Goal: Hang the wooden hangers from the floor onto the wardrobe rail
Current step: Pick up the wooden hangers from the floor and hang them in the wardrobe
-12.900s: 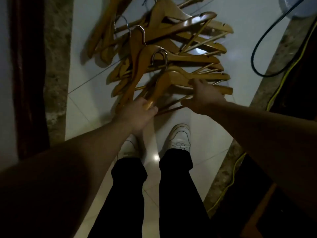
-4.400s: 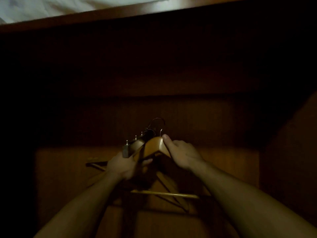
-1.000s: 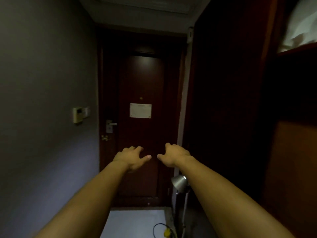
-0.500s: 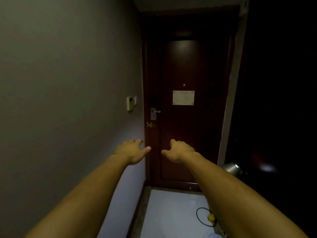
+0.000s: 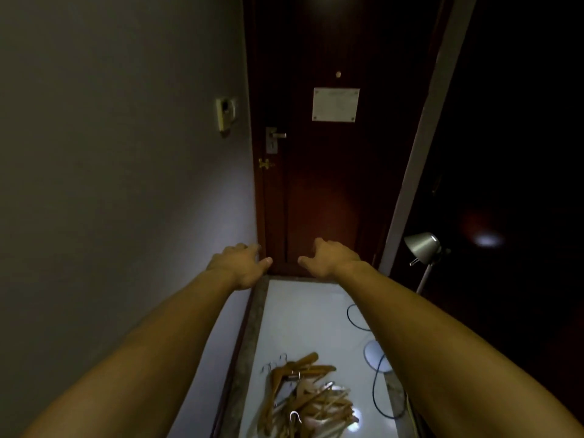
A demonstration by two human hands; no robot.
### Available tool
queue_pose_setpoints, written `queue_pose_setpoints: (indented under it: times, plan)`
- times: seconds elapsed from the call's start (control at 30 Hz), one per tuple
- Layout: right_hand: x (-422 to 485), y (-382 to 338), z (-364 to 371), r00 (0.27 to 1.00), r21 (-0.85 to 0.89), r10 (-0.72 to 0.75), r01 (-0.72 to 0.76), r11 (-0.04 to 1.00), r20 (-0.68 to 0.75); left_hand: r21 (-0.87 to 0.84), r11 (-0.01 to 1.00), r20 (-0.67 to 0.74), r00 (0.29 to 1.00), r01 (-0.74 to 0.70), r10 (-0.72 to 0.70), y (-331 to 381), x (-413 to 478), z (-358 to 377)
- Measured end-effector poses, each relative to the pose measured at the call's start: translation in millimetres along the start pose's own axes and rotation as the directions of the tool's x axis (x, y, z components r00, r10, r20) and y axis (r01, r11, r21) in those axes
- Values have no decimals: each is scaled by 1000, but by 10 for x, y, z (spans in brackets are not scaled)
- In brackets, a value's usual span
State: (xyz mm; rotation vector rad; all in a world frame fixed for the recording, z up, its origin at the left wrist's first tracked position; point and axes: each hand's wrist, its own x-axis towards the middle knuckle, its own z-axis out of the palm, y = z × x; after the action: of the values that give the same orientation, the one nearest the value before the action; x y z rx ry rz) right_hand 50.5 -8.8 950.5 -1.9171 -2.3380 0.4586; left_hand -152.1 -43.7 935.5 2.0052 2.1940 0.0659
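Observation:
A pile of several wooden hangers (image 5: 308,399) with metal hooks lies on the pale floor tiles at the bottom centre. My left hand (image 5: 241,263) and my right hand (image 5: 328,257) are stretched out ahead at about waist height, well above the pile and farther forward than it. Both hands are empty, with fingers loosely spread and thumbs pointing toward each other. The wardrobe rail is not in view; only a dark wardrobe side (image 5: 505,153) shows on the right.
A dark wooden door (image 5: 335,172) closes the narrow corridor ahead. A grey wall (image 5: 110,184) runs along the left. A standing lamp (image 5: 422,248) and a black cable (image 5: 376,384) are on the right of the floor.
The view has tilted down from the corridor and door, bringing the floor and the hanger pile into sight. Both hands stay empty and outstretched.

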Motion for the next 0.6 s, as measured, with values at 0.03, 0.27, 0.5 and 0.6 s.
queue_pose_setpoints:
  times: [0.03,0.27,0.5,0.6]
  plan:
    - [39,45,87,1000,-4,7,-7,1000,22,-5,1000,16,1000,-5,5,-3,36,69]
    - [416,459,718,986,-25,28,-24,999,163,-28,1000,157,988,13,-8,98,378,581]
    - [1055,901,1089,967,-69,15,2,998,255,-58,994,289,954,95,-75,305,813,1180]
    - [1264,1097,1231,954,-58,-2,20,998,300,-90,983,334,935,160,-121,385,969,1433]
